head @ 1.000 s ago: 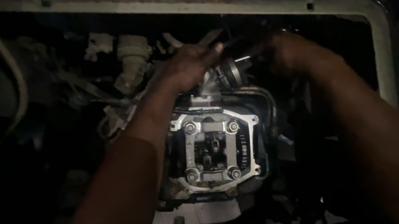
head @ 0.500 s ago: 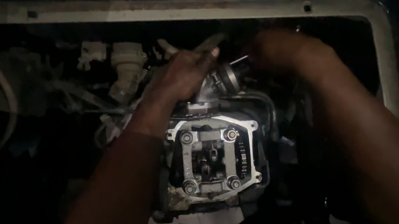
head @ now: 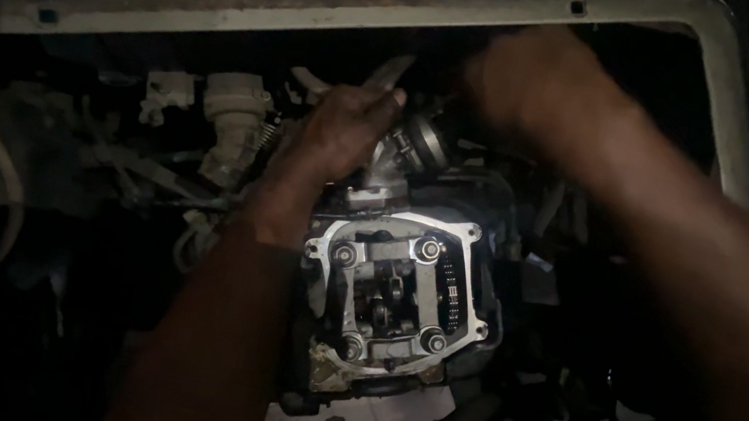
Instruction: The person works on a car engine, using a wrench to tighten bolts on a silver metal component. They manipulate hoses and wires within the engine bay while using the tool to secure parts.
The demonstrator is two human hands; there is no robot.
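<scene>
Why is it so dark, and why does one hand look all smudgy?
Head view: light falls only on the open engine head, so its metal shines while the edges sink into shadow; the right hand is smeared with blur; the left hand, on the round metal part, looks sharper.

Dim, shadowy, motion blur upper right.

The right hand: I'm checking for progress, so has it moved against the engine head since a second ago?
Cannot tell. The right hand is blurred, and sits above the engine head, beside the left hand, much as before; the camera shifted too.
</scene>
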